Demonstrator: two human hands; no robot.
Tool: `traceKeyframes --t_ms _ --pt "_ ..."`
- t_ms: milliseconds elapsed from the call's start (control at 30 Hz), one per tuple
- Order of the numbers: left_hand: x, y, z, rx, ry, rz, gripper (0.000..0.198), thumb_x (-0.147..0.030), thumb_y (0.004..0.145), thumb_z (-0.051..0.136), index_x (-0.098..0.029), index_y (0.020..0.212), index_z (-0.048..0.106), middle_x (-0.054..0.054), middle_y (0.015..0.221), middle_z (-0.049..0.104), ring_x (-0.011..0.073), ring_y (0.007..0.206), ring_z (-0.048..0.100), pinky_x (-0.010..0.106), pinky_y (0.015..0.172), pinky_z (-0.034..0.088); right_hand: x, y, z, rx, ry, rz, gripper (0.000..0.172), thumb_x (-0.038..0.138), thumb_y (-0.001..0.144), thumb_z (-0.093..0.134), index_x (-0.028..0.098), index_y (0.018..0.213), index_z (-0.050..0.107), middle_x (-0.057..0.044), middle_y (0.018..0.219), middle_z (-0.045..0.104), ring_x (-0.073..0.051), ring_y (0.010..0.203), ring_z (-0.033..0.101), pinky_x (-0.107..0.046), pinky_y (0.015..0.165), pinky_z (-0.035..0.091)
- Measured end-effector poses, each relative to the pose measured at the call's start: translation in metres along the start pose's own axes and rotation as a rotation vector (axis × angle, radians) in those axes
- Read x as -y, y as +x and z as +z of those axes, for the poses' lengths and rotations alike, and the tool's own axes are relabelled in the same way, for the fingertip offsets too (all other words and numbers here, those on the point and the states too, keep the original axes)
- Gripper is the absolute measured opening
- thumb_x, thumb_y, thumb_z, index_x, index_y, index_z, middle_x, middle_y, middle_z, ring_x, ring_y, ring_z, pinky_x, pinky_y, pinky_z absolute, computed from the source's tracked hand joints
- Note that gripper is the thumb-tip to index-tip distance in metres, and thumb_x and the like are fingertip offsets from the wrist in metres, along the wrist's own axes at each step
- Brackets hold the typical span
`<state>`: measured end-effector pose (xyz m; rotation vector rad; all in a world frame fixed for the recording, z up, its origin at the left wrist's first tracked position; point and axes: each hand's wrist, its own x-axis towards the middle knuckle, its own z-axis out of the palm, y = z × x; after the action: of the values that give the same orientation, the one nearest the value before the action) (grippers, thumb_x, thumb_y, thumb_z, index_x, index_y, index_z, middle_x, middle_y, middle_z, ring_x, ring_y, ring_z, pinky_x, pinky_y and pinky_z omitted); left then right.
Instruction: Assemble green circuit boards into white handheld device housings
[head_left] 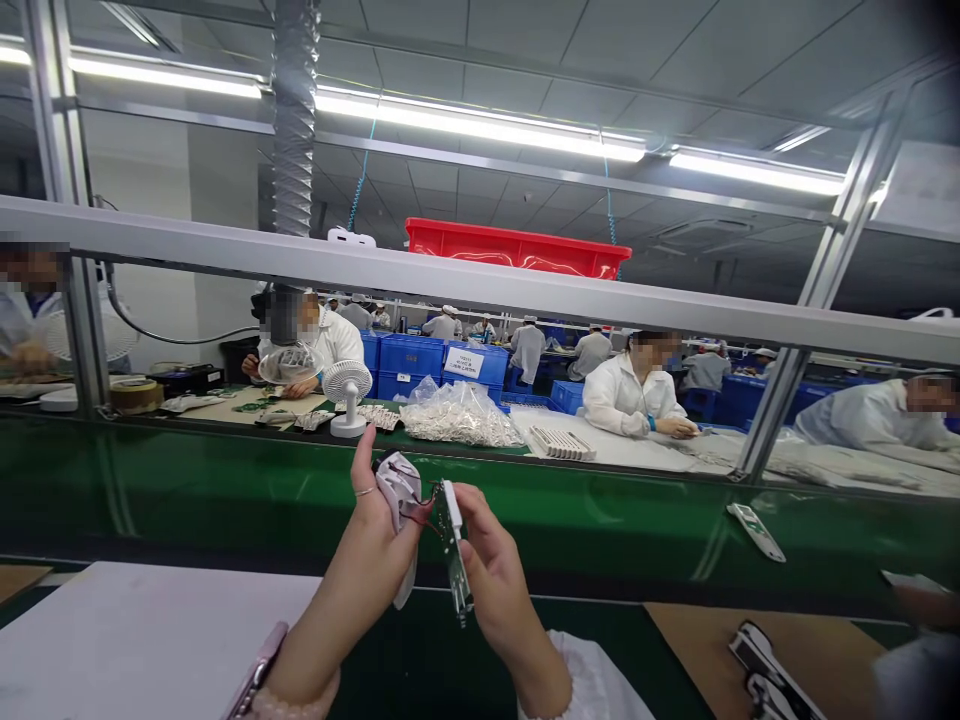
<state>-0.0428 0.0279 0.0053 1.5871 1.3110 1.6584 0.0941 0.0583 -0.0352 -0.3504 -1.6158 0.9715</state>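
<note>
The circuit board stands nearly upright in the right grip.

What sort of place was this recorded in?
Probably an electronics assembly line: a long green surface that looks like a conveyor belt, workers in white coats beyond it, and a bare circuit board held up in front.

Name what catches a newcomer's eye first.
Probably the bright red tray atop the overhead shelf. Next, at centre, the left hand holds a white casing, with red wires running toward the green circuit board in the right hand. Beyond them stretches a glossy green surface.
</note>
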Motion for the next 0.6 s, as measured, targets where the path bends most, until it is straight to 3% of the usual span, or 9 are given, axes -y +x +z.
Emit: traceKeyframes --t_ms 200,367,600 --pt "0.002 -0.003 0.015 -0.256 -0.063 0.023 0.094 -0.024 0.075 0.066 -0.021 0.148 0.006 0.006 0.081 0.062 0.0263 0.070 0.064 0.036 0.072 0.046 -0.001 -0.001 0.005 0.003 -0.043 -0.024 0.043 0.054 0.087 0.051 0.029 0.122 0.054 -0.007 0.120 0.051 -0.024 0.118 0.046 -0.039 0.105 0.036" --pt "0.002 -0.004 0.019 -0.298 -0.159 0.022 0.092 -0.033 0.074 0.070 -0.024 0.147 0.014 0.006 0.085 0.062 0.0260 0.072 0.062 0.034 0.071 0.044 -0.002 -0.001 0.005 -0.003 -0.059 -0.034 0.042 0.052 0.088 0.051 0.030 0.124 0.053 -0.006 0.123 0.049 -0.023 0.119 0.044 -0.036 0.105 0.034" --pt "0.011 -0.003 0.019 -0.309 -0.168 0.113 0.091 -0.040 0.077 0.066 -0.025 0.145 0.007 0.007 0.099 0.053 0.0226 0.080 0.058 0.031 0.076 0.045 0.001 -0.004 0.006 0.008 -0.101 -0.024 0.041 0.049 0.090 0.050 0.030 0.127 0.049 -0.005 0.128 0.047 -0.023 0.123 0.042 -0.034 0.107 0.031"
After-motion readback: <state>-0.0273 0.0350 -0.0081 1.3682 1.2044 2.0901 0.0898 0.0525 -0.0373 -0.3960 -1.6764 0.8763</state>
